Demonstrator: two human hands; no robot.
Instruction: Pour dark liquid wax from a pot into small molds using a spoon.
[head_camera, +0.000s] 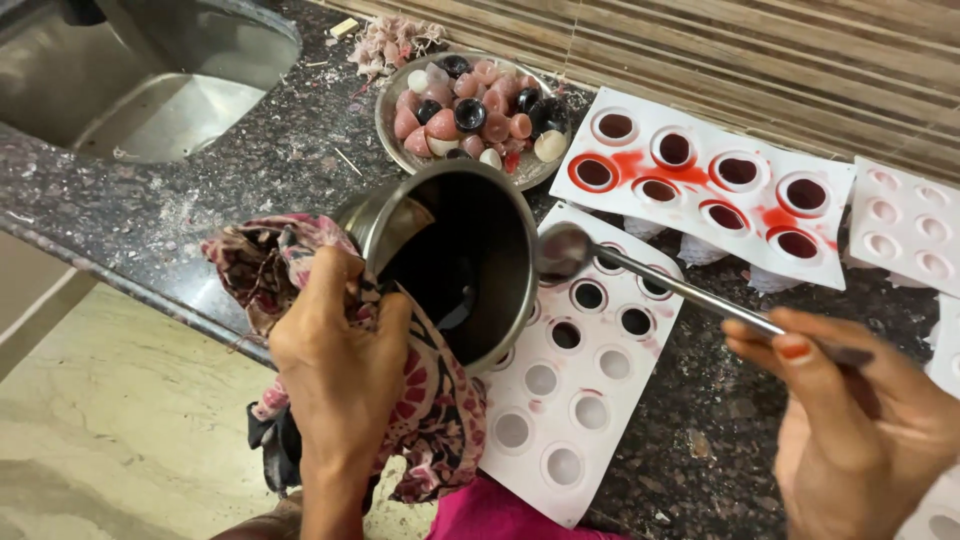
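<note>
1. The left hand (335, 345) sits at about 7 o'clock in the view, its fingers clamped through a patterned cloth (430, 410) onto the side of a steel pot (455, 262), which is tilted over the near edge of a white mould tray (575, 385).
2. The pot holds a dark liquid and looks heavy for one hand. The cloth suggests the metal is hot, so the padded wall is the sensible place to grip; bare steel would probably be slippery.
3. The right hand (860, 430), at 4 o'clock, pinches the far end of a long metal spoon (565, 250), fingers closed together on the handle. The bowl hovers at the pot's rim, over the tray.
4. The spoon is stiff and light, so it is easy to steer from the handle's tip.
5. At 12 o'clock stands a plate (392, 132) of small pink, white and dark moulded pieces; at 2 o'clock lies a second mould (705, 190), stained red.
</note>
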